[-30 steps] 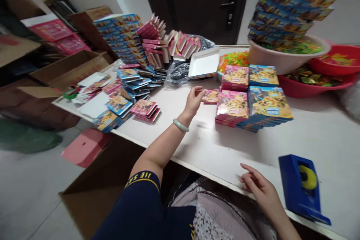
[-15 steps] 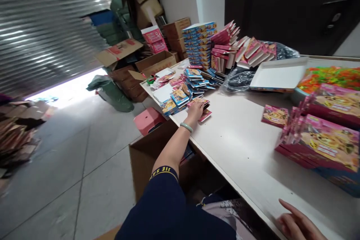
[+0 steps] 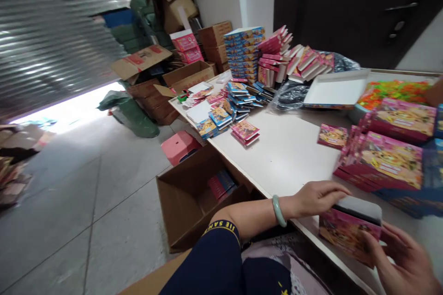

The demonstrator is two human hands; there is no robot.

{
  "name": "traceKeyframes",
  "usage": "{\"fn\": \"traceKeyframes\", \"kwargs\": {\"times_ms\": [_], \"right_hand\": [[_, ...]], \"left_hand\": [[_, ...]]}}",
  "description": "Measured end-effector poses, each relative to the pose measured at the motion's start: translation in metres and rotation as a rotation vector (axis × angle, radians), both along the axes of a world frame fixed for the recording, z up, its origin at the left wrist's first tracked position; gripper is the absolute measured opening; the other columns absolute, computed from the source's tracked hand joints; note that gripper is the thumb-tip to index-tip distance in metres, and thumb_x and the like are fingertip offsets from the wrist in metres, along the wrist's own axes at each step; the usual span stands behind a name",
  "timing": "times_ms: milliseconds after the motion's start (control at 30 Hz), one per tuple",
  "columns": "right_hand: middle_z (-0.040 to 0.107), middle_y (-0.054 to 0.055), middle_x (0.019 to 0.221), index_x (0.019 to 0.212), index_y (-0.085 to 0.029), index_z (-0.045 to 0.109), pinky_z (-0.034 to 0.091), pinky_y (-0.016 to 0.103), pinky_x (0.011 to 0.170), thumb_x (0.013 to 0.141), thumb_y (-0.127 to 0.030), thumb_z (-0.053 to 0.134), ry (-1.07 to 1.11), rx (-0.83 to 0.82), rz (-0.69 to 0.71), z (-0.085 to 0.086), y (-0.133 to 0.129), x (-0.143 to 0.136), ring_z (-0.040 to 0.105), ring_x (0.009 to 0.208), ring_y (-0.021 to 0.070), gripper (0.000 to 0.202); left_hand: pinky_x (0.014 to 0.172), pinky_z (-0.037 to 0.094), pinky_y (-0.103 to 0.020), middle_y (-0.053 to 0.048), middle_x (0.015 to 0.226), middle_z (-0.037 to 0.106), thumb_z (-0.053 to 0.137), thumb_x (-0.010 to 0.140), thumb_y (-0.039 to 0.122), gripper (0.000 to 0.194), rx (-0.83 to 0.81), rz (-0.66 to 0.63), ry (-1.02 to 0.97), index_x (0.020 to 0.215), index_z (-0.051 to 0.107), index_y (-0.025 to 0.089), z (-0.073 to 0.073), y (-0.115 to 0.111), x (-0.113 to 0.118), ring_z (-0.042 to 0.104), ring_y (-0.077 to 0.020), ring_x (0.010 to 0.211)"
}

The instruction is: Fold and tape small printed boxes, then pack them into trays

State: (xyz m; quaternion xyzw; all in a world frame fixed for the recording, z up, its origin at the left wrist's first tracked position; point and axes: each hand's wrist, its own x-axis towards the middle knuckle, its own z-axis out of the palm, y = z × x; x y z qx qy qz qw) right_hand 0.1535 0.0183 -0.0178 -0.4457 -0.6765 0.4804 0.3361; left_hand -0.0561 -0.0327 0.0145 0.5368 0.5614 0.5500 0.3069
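Note:
A pink box [image 3: 351, 233] with a pale open flap at its top is at the table's near edge. My right hand [image 3: 403, 253] grips its right side, thumb on the front. My left hand [image 3: 320, 198], with a green bangle on the wrist, is at the box's upper left, fingers on the flap. A small stack of pink packets [image 3: 245, 132] lies on the white table [image 3: 277, 147], beside a heap of blue packets [image 3: 238, 101]. Large pink boxes [image 3: 391, 156] stand on the right, with a single pink packet [image 3: 332, 135] next to them.
Blue boxes [image 3: 244, 55] are piled at the back by leaning pink boxes [image 3: 275, 62]. A white tray [image 3: 335, 90] and a tub of orange and green pieces [image 3: 394, 92] are farther right. Below the table edge is an open carton [image 3: 187, 203].
My left hand has left the pink packets and come right to the pink box. My right hand has moved up and now holds that box. The packets stay stacked on the table.

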Motion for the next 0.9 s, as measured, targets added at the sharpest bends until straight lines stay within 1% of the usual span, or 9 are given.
{"fn": "traceKeyframes", "kwargs": {"times_ms": [67, 133, 300, 367, 467, 600, 700, 767, 900], "right_hand": [[0.069, 0.009, 0.092, 0.115, -0.019, 0.063, 0.054, 0.031, 0.054, 0.071, -0.051, 0.076, 0.028, -0.021, -0.09, -0.006, -0.008, 0.009, 0.065, 0.07, 0.0219, 0.056], [0.068, 0.008, 0.096, 0.122, -0.02, 0.059, 0.055, 0.031, 0.062, 0.072, -0.049, 0.075, 0.055, 0.071, -0.189, -0.012, -0.015, 0.017, 0.065, 0.075, 0.0205, 0.06], [0.069, 0.008, 0.112, 0.116, -0.025, 0.065, 0.057, 0.034, 0.076, 0.091, -0.042, 0.055, -0.028, 0.198, -0.019, -0.008, -0.009, 0.025, 0.066, 0.096, 0.0223, 0.032], [0.069, 0.008, 0.109, 0.112, -0.026, 0.067, 0.056, 0.037, 0.083, 0.094, -0.039, 0.05, -0.037, 0.259, 0.033, 0.002, 0.0, 0.024, 0.065, 0.101, 0.0226, 0.028], [0.069, 0.009, 0.103, 0.098, -0.025, 0.072, 0.054, 0.039, 0.089, 0.094, -0.04, 0.051, -0.013, 0.31, 0.014, 0.016, 0.01, 0.019, 0.064, 0.104, 0.024, 0.025], [0.065, 0.008, 0.099, 0.094, -0.023, 0.069, 0.056, 0.031, 0.066, 0.087, -0.046, 0.061, 0.134, 0.089, -0.076, 0.019, 0.016, 0.009, 0.065, 0.09, 0.0215, 0.025], [0.064, 0.005, 0.092, 0.109, -0.024, 0.063, 0.056, 0.028, 0.062, 0.082, -0.047, 0.066, 0.228, -0.044, -0.089, 0.021, 0.017, 0.009, 0.064, 0.084, 0.0191, 0.035], [0.064, 0.006, 0.097, 0.103, -0.023, 0.065, 0.056, 0.029, 0.065, 0.083, -0.044, 0.066, 0.198, -0.021, -0.002, 0.026, 0.017, 0.014, 0.063, 0.09, 0.02, 0.028], [0.063, 0.007, 0.104, 0.087, -0.023, 0.066, 0.054, 0.028, 0.066, 0.085, -0.039, 0.065, 0.08, 0.09, 0.111, 0.042, 0.011, 0.02, 0.062, 0.095, 0.0201, 0.016]], "left_hand": [[0.086, 0.053, -0.029, -0.008, 0.104, 0.066, 0.06, 0.089, 0.041, 0.038, 0.0, 0.072, -0.245, 0.12, 0.06, 0.019, -0.017, -0.007, 0.022, 0.064, -0.0167, 0.095], [0.086, 0.053, -0.031, -0.009, 0.106, 0.065, 0.067, 0.084, 0.043, 0.047, 0.007, 0.041, -0.348, 0.123, 0.057, 0.019, -0.027, -0.017, 0.031, 0.064, -0.0173, 0.095], [0.093, 0.051, -0.033, -0.009, 0.114, 0.064, 0.059, 0.09, 0.036, 0.034, 0.003, -0.014, -0.116, 0.12, 0.06, 0.02, -0.036, -0.021, 0.024, 0.062, -0.0174, 0.1], [0.089, 0.052, -0.032, -0.009, 0.117, 0.063, 0.059, 0.091, 0.034, 0.036, 0.028, -0.023, -0.028, 0.125, 0.057, 0.021, -0.034, -0.014, 0.02, 0.062, -0.0163, 0.097], [0.08, 0.052, -0.029, -0.007, 0.1, 0.065, 0.058, 0.091, 0.032, 0.029, 0.084, -0.076, 0.096, 0.117, 0.061, 0.02, -0.025, -0.003, 0.017, 0.061, -0.0147, 0.086], [0.076, 0.051, -0.028, -0.005, 0.087, 0.064, 0.057, 0.092, 0.032, 0.018, 0.075, -0.02, 0.051, 0.088, 0.066, 0.017, -0.014, 0.008, 0.018, 0.061, -0.0146, 0.084], [0.073, 0.053, -0.027, -0.004, 0.091, 0.067, 0.057, 0.092, 0.033, 0.02, 0.021, -0.001, -0.095, 0.106, 0.063, 0.019, -0.011, 0.01, 0.018, 0.064, -0.0135, 0.081], [0.079, 0.055, -0.031, -0.006, 0.097, 0.07, 0.058, 0.092, 0.032, 0.023, 0.076, -0.097, -0.063, 0.111, 0.062, 0.02, -0.008, 0.008, 0.015, 0.066, -0.0158, 0.089], [0.084, 0.055, -0.036, -0.01, 0.1, 0.071, 0.066, 0.087, 0.029, 0.013, 0.21, -0.272, 0.098, 0.094, 0.068, 0.018, 0.005, 0.005, 0.013, 0.067, -0.0203, 0.099]]}}
